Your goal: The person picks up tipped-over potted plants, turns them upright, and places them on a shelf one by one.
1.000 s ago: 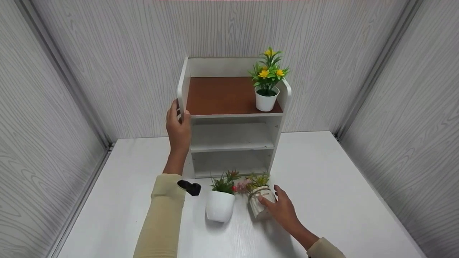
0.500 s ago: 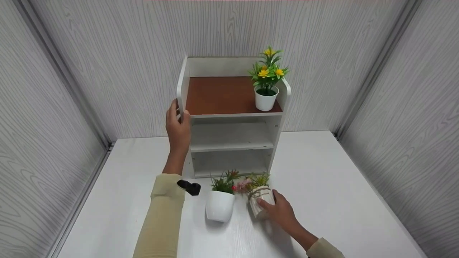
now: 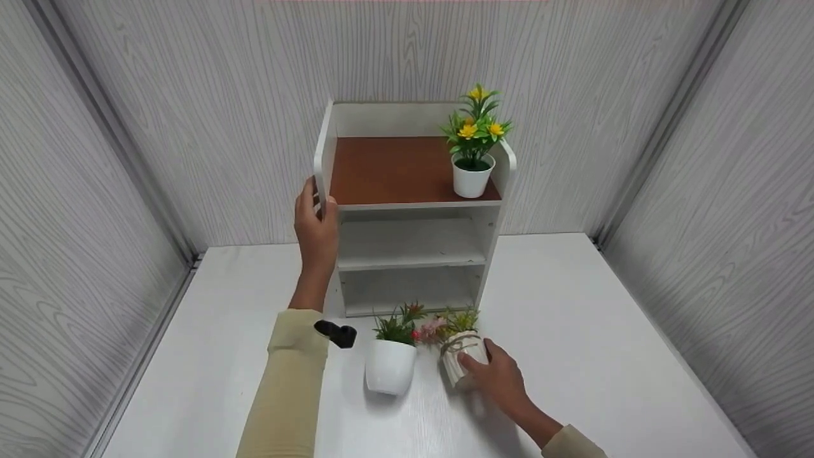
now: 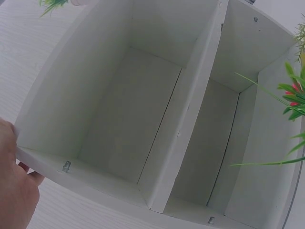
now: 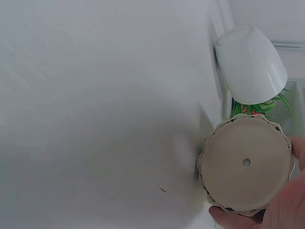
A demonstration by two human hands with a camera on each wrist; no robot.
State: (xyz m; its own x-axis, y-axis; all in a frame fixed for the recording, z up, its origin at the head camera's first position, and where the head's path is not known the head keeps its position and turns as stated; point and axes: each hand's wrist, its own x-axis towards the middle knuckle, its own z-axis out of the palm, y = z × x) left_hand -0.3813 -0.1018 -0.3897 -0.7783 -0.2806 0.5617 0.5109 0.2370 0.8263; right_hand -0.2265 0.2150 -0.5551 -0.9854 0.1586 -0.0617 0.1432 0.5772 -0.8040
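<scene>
My left hand (image 3: 317, 230) grips the left side panel of a small white shelf unit (image 3: 416, 205), thumb in front and fingers behind. In the left wrist view its two lower compartments show with nothing in them. My right hand (image 3: 499, 375) holds a cream ribbed flowerpot (image 3: 463, 359) tied with twine, its plant toward the shelf. The right wrist view shows the round base (image 5: 245, 164) of that pot, with a small hole, between thumb and fingers. Left of it a white potted plant (image 3: 390, 366) with red flowers lies tipped on the table.
A white pot with yellow flowers (image 3: 471, 178) stands at the right end of the brown top shelf (image 3: 394, 168). The white table (image 3: 591, 331) is bounded by grey wood-grain panels (image 3: 254, 114) at the back and both sides.
My right hand's fingers have closed in around the cream flowerpot, which stays in nearly the same place. The left hand and the shelf unit have not visibly moved.
</scene>
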